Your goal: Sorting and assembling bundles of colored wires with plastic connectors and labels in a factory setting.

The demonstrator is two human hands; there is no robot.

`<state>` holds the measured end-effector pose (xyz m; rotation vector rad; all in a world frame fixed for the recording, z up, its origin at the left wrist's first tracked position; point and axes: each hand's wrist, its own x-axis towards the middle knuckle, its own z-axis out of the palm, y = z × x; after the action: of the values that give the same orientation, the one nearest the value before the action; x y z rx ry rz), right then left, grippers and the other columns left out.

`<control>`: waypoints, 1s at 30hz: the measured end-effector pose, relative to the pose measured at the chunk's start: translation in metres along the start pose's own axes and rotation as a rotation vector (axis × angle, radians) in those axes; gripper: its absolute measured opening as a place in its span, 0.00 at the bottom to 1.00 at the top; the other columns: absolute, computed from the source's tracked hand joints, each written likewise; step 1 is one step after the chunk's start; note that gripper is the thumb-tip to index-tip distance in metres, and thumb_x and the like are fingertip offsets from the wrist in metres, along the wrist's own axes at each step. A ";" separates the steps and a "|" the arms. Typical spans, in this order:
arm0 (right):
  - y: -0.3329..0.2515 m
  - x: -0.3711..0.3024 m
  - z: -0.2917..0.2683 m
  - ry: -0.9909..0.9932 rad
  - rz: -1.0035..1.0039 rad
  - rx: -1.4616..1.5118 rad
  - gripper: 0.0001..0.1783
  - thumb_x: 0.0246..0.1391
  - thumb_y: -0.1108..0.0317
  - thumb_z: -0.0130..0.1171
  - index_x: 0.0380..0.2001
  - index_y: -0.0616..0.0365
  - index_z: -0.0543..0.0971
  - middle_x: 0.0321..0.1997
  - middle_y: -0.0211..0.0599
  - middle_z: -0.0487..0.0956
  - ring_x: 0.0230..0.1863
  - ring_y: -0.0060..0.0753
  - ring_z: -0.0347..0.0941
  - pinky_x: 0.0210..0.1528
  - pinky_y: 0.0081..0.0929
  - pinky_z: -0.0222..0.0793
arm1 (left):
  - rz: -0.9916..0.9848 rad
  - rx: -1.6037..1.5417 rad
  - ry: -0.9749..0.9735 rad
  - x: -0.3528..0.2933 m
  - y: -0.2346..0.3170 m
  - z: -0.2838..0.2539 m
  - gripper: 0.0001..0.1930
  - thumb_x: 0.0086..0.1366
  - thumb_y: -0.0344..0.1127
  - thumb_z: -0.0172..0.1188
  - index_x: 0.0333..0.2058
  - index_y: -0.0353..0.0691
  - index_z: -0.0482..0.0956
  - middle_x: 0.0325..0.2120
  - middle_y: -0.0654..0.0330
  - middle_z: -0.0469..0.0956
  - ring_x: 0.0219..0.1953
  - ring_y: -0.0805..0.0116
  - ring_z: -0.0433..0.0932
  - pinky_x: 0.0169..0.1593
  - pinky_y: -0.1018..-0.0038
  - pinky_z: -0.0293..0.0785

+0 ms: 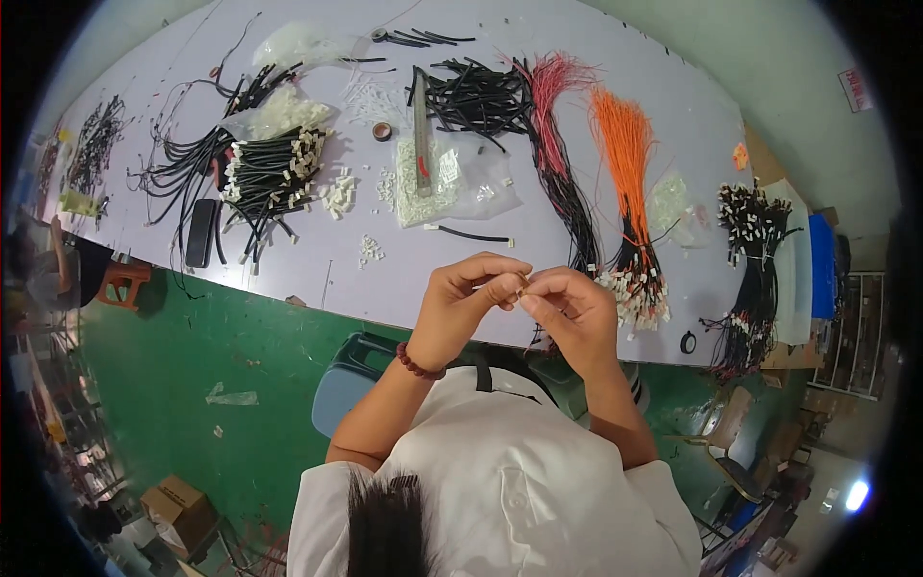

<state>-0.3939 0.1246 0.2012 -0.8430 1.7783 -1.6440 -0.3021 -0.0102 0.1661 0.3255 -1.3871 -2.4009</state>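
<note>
My left hand [472,295] and my right hand [578,309] meet above the front edge of the table [375,284]. Thumbs and fingers of both are pinched together around something tiny, too small and covered to name. Just beyond them lies a short black sleeved cable [473,235] with white ends. Near my right hand are the white connector ends of an orange wire bundle [623,135] and a bundle of red and black wires [555,154]. Small loose white connectors [370,251] lie left of my left hand.
A clear bag of white connectors [423,197] has a ruler [421,144] on it. Black cables [274,173] are heaped at left beside a phone [200,234]; more black bundles [760,240] lie right, near a tape roll [687,341]. A blue stool [351,380] stands below the edge.
</note>
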 end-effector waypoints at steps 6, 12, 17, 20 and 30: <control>0.003 0.002 0.000 0.038 -0.008 -0.002 0.03 0.48 0.78 0.59 0.26 0.66 0.75 0.31 0.36 0.76 0.34 0.22 0.74 0.42 0.20 0.72 | -0.028 -0.002 -0.100 -0.001 0.007 -0.004 0.11 0.61 0.27 0.55 0.43 0.33 0.77 0.35 0.59 0.76 0.36 0.73 0.74 0.42 0.78 0.72; 0.005 0.001 0.003 0.092 -0.055 -0.083 0.03 0.47 0.79 0.59 0.25 0.65 0.75 0.30 0.35 0.76 0.33 0.21 0.74 0.41 0.20 0.73 | 0.033 0.079 -0.080 0.000 0.004 -0.002 0.11 0.60 0.25 0.56 0.42 0.32 0.78 0.35 0.57 0.76 0.37 0.71 0.75 0.42 0.78 0.72; 0.005 0.000 0.005 0.120 -0.277 -0.460 0.05 0.46 0.80 0.60 0.26 0.64 0.74 0.30 0.34 0.76 0.33 0.21 0.75 0.41 0.21 0.73 | 0.101 0.148 0.046 0.000 0.002 0.003 0.08 0.57 0.24 0.59 0.36 0.32 0.80 0.31 0.58 0.76 0.33 0.72 0.74 0.38 0.80 0.73; 0.009 -0.005 0.013 0.205 -0.169 -0.177 0.08 0.48 0.82 0.58 0.32 0.64 0.71 0.33 0.34 0.74 0.34 0.19 0.72 0.37 0.15 0.69 | 0.147 0.174 0.055 0.001 -0.004 -0.001 0.08 0.57 0.23 0.60 0.36 0.32 0.80 0.31 0.58 0.77 0.33 0.73 0.74 0.37 0.80 0.72; 0.016 0.001 0.009 0.157 0.028 -0.182 0.08 0.47 0.79 0.61 0.32 0.65 0.74 0.30 0.33 0.77 0.32 0.18 0.74 0.37 0.17 0.71 | 0.159 0.350 0.053 0.005 -0.011 -0.005 0.08 0.57 0.26 0.60 0.36 0.34 0.81 0.30 0.58 0.78 0.32 0.72 0.75 0.36 0.79 0.72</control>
<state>-0.3888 0.1191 0.1849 -0.7812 2.0640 -1.5854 -0.3068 -0.0111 0.1534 0.3479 -1.7379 -2.0054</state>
